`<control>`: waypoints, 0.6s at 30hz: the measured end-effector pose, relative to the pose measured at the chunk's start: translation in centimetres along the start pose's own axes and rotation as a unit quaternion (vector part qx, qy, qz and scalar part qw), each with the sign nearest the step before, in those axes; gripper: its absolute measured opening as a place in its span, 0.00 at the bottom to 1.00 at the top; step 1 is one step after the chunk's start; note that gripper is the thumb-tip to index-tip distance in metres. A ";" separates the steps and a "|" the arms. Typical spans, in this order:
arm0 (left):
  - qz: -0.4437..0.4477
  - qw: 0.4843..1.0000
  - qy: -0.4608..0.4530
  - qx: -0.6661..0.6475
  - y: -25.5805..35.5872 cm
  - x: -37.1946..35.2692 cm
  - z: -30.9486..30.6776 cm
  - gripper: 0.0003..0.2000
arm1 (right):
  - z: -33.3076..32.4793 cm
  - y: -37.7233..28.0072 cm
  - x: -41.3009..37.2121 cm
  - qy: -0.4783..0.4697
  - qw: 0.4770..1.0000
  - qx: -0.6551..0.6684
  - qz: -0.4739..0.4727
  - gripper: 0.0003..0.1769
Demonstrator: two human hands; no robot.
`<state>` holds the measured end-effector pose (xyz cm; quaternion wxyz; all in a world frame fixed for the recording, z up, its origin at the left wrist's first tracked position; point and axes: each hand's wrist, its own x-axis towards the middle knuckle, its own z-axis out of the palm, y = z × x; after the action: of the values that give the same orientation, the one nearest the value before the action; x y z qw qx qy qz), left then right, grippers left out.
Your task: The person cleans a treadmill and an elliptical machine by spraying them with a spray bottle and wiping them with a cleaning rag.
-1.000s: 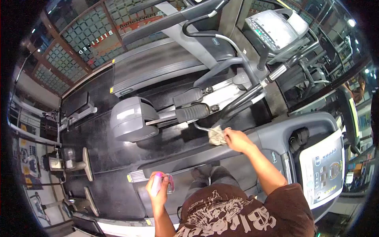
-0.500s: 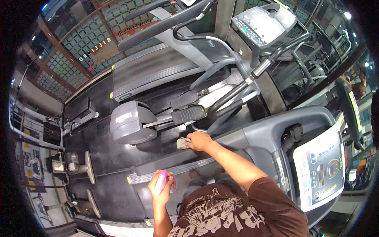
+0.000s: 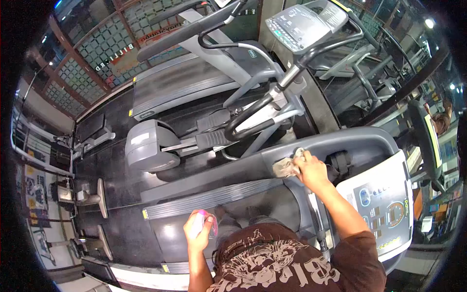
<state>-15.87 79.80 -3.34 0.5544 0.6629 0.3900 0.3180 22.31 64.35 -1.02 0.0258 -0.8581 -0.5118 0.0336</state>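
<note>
My right hand is closed around a crumpled beige cloth, which rests against the grey side rail of a treadmill, left of the black object near its console. My left hand is closed on a white bottle with a pink top, held above the treadmill's belt. The white console of this treadmill is to the right of my right arm.
An elliptical machine stands beyond the treadmill, with its handles reaching up toward a silver console. Behind it is another treadmill. Gym benches and racks line the left side; glass windows are at the back.
My right hand has moved right with the cloth, from the lower part of the side rail to near the console. My left hand still holds the bottle in nearly the same place.
</note>
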 end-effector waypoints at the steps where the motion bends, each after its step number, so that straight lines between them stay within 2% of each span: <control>1: 0.006 1.000 -0.009 0.004 0.3 -0.2 1.1 0.03 | -0.1 0.7 -0.8 0.013 0.999 -0.007 0.035 0.17; 5: 0.033 0.998 -0.044 0.024 1.5 -0.9 5.3 0.04 | 1.8 2.6 -3.8 0.024 0.985 0.056 0.161 0.19; 6: 0.040 0.997 -0.051 0.030 1.7 -1.2 6.1 0.05 | 2.0 2.6 -4.5 0.035 0.983 0.058 0.170 0.20; 9: 0.022 0.997 -0.067 -0.030 2.8 -2.1 8.4 0.05 | 1.2 2.9 -6.5 -0.054 0.979 0.048 0.192 0.20; 13: 0.035 0.996 -0.078 -0.016 3.2 -3.3 9.7 0.05 | 1.0 4.4 -8.7 -0.052 0.981 0.118 0.145 0.20; 14: 0.046 0.995 -0.083 -0.010 3.3 -3.4 9.8 0.05 | 0.3 4.8 -8.2 -0.042 0.973 0.162 0.161 0.17; 15: 0.056 0.995 -0.087 -0.003 3.3 -3.6 9.9 0.05 | -0.2 5.2 -7.6 0.008 0.975 0.167 0.146 0.15; 17: 0.044 0.996 -0.081 0.014 3.7 -4.1 10.2 0.05 | -0.6 5.6 -6.7 0.102 0.971 0.180 0.118 0.15; 18: 0.037 0.996 -0.078 0.024 3.8 -4.3 10.2 0.05 | -0.1 5.5 -6.1 0.117 0.973 0.175 0.098 0.15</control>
<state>-8.60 70.79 -1.39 0.5548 0.7129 0.3282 0.2762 24.25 56.34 -1.21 0.2319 -0.8842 -0.4048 0.0240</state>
